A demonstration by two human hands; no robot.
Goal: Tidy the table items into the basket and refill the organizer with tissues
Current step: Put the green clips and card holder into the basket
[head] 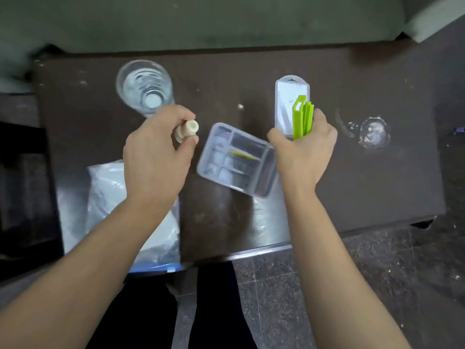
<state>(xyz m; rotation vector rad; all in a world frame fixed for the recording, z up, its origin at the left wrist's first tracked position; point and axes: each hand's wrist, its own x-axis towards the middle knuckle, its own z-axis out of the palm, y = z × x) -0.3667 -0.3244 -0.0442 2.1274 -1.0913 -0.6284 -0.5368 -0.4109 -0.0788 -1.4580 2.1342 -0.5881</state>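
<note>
Up above the dark brown table [352, 172], both hands hold small things. The left hand [156, 152] has its fingers curled round a small cream-coloured plastic spool-shaped piece [187, 131], pinched between the thumb below and the fingertips above; its round open end sticks out past the fingers, and its short axis points toward the right and slightly away from the person. It looks ribbed, with a wider flange near the palm and a hollow tip.

The right hand [304, 149] grips a bundle of bright green flat plastic clips [303, 117] together with a clear plastic blister pack with a white card [286, 102]. The clips rise out of the fist between thumb and fingers, their long axis running away from the person, nearly straight up in the view. The pack stands just behind them, its rounded hang-tab end farthest from the person.

Between the two hands, lower on the table, lies a clear plastic organizer tray with several compartments [236, 159], turned at an angle so its long side runs from upper left to lower right. A thin green strip [242, 154] lies in one of its compartments; motion blur keeps me from telling which.

A clear glass jar [144, 89] sits at the far left of the table, and a crinkled clear plastic bag with white contents [108, 195] lies under the left forearm. A small crumpled clear wrapper [373, 133] lies at the right.
</note>
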